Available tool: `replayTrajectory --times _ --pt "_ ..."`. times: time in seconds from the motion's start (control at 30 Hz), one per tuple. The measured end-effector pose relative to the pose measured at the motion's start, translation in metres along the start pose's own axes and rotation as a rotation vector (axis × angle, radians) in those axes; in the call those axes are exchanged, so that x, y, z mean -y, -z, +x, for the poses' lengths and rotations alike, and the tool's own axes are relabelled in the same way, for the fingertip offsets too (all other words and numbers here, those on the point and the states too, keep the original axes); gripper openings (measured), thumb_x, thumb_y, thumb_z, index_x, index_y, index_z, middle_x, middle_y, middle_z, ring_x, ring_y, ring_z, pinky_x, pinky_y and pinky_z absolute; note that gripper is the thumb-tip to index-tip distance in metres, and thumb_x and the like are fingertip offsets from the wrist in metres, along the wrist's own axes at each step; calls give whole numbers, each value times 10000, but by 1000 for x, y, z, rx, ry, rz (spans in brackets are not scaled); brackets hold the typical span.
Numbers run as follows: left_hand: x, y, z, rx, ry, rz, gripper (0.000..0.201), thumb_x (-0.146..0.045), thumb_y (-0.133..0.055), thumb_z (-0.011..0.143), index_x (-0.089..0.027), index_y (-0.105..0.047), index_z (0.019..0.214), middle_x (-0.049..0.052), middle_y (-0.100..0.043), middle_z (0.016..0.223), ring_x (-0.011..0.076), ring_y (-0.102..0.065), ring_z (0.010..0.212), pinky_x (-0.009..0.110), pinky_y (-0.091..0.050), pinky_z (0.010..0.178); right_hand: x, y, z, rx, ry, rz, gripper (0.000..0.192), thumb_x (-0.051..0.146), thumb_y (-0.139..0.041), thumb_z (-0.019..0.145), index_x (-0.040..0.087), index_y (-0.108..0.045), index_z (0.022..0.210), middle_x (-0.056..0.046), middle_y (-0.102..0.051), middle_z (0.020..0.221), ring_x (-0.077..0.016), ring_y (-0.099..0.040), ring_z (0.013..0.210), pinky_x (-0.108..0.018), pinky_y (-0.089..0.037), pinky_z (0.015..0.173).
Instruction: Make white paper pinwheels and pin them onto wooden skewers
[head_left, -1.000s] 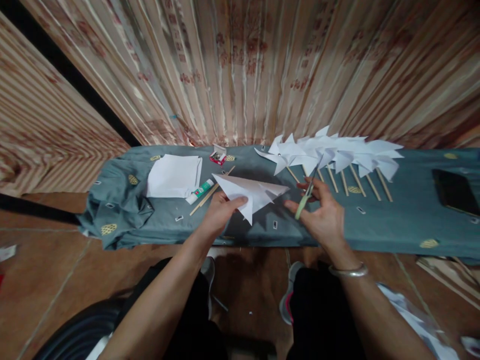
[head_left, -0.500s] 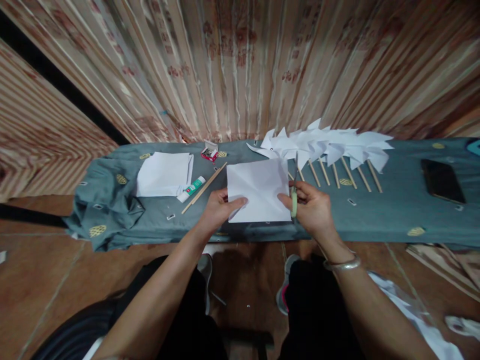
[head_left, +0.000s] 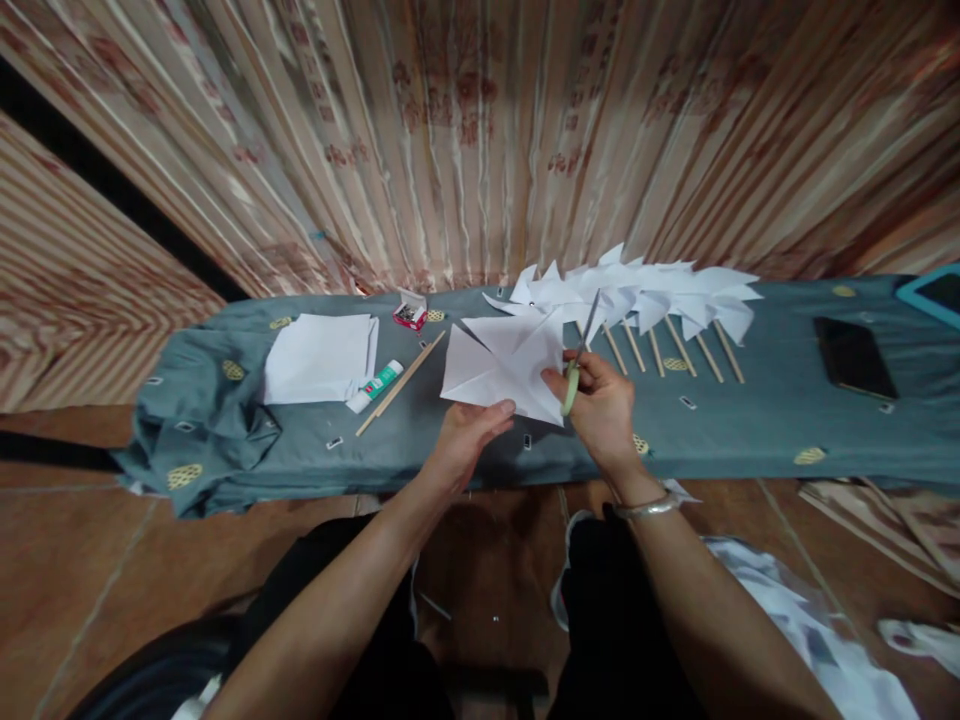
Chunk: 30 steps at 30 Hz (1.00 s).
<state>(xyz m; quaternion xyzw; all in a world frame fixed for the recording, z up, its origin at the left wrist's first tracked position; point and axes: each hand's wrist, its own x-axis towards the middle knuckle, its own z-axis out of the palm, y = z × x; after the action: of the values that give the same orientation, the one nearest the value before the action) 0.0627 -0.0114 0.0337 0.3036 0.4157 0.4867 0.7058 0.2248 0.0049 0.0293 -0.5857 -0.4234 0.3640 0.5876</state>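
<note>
On the cloth-covered bench we see a paper stack far left, then a glue stick. Our left hand pinches the creased paper square's near edge above the bench's middle; our right hand grips green-handled scissors at its right edge, with pinwheels beyond.

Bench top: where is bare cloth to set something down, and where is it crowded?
Bare cloth lies between the pinwheels and the phone; a smaller patch sits in front of the paper stack. Crowded in the middle: glue stick, stick, and both hands with paper and scissors.
</note>
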Motion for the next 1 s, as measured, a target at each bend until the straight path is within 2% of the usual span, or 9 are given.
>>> replayTrajectory --times 0.13,0.27,0.4,0.53,0.63,0.73,0.87,1.0 --pt "6 -6 7 -137 -62 -40 524 -256 -865 518 -163 -677 998 89 -742 1056 244 -686 973 400 -536 888 2 -10 -6 69 -35 31 451 431 -825 580 188 -664 924 5 -687 718 -143 -598 615 -263 -484 584" --pt "4 1 18 -236 -243 50 491 -212 -842 507 -150 -675 964 89 -750 1025 241 -695 931 405 -527 913 6 -14 -14 184 -72 43 398 453 -815 601 189 -650 848 12 -661 684 -135 -564 586 -261 -465 557" --pt "-6 12 25 -280 -340 181 441 -238 -830 528 -146 -678 932 89 -754 961 240 -697 885 386 -545 861 7 -13 -22 310 -122 54 378 469 -828 592 198 -620 753 40 -598 624 -115 -521 568 -240 -418 530" --pt "-20 22 29 -334 -443 257 414 -261 -816 554 -147 -686 929 95 -751 957 239 -692 894 373 -543 862 5 -9 -35 473 -197 19 437 518 -801 627 199 -657 888 22 -644 674 -127 -564 624 -254 -448 597" --pt "-29 28 31 -378 -472 285 407 -280 -809 566 -134 -690 927 101 -752 925 242 -692 872 373 -550 843 1 -7 -45 649 -260 -22 469 532 -775 665 193 -660 969 -1 -676 727 -138 -594 668 -263 -461 626" --pt "-34 31 33 -399 -490 306 394 -286 -810 554 -121 -697 894 108 -754 919 250 -694 866 371 -557 824 -3 -5 -52 784 -294 -51 466 529 -780 669 182 -661 956 -10 -681 751 -133 -596 675 -257 -459 620" --pt "-36 30 34 -411 -502 311 348 -300 -809 552 -119 -701 828 109 -752 901 247 -690 831 364 -563 787 -4 -5 -54 862 -314 -59 435 532 -779 681 172 -656 892 4 -662 709 -116 -577 641 -251 -458 612" --pt "-35 27 33 -408 -492 298 350 -294 -812 554 -134 -690 841 88 -743 858 254 -683 853 363 -561 786 -3 -6 -53 878 -336 -64 455 561 -769 681 172 -660 889 5 -674 691 -104 -563 594 -241 -443 573"
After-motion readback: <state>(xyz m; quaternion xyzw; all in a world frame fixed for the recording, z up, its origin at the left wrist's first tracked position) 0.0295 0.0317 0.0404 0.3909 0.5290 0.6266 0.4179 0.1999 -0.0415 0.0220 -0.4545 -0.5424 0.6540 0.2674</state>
